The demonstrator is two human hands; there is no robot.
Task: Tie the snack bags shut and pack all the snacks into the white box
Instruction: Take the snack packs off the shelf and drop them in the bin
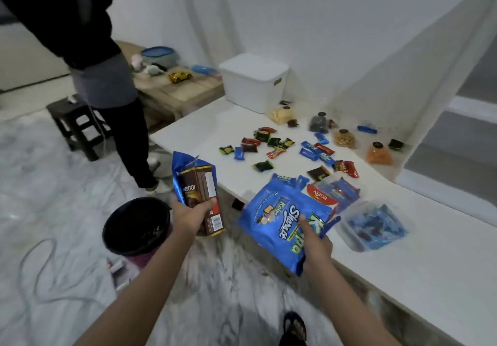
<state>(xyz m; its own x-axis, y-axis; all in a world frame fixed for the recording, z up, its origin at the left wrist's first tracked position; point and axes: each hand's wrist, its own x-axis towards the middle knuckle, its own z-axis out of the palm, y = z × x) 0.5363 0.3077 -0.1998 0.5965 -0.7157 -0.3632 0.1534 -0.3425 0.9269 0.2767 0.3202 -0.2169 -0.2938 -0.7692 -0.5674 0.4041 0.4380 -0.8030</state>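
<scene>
a black bin (136, 226) on the marble floor and a standing person (107, 76) are seen at nine to eleven o'clock. the lidded white box (252, 82) sits at twelve o'clock, past scattered candies (271, 144). a brown nextar box (204, 197), upright, is gripped by the left hand (192, 215); a blue snack bag (279, 222), tilted toward eleven, is pinched by the right hand (314, 246).

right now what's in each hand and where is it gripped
The left hand holds the brown Nextar box and a blue bag by their lower ends. The right hand pinches the big blue snack bag at its near edge.
</scene>
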